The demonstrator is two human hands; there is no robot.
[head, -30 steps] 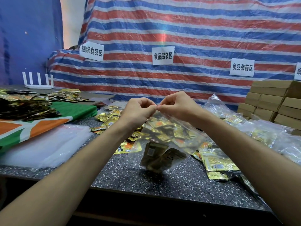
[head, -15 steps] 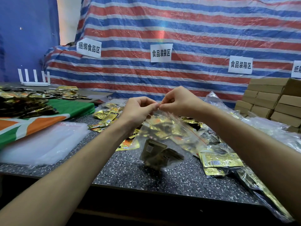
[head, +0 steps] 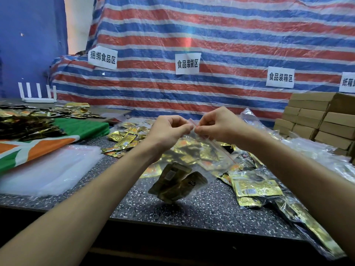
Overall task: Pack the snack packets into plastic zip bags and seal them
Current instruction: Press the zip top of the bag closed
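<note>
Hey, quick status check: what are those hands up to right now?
Left hand and right hand pinching the top corner of a zip bag. Snack packets inside, bag held above the table. Nothing in the way.

Item: zip bag [head: 194, 160] holding snack packets [head: 176, 184], pinched at its top by my left hand [head: 169, 131] and right hand [head: 219, 124], above counter [head: 192, 208].

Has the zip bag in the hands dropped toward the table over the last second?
No. The zip bag hangs above the table, pinched by left hand and right hand, as before.
</note>
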